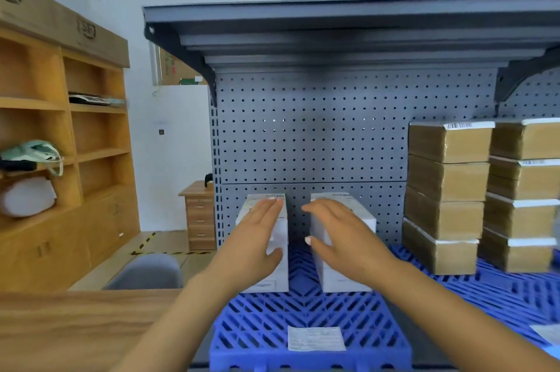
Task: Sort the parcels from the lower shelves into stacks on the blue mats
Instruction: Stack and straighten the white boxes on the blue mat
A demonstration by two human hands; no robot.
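Two white parcels stand side by side on the blue mat in front of the grey pegboard. My left hand lies over the top of the left white parcel, thumb on its right face. My right hand lies over the right white parcel, thumb against its left face. A narrow gap separates the two parcels. Two stacks of brown parcels stand on the mat further right.
A paper label lies flat on the mat near its front edge. A grey metal shelf overhangs above. A wooden tabletop is at lower left, with a grey chair and wooden shelving beyond.
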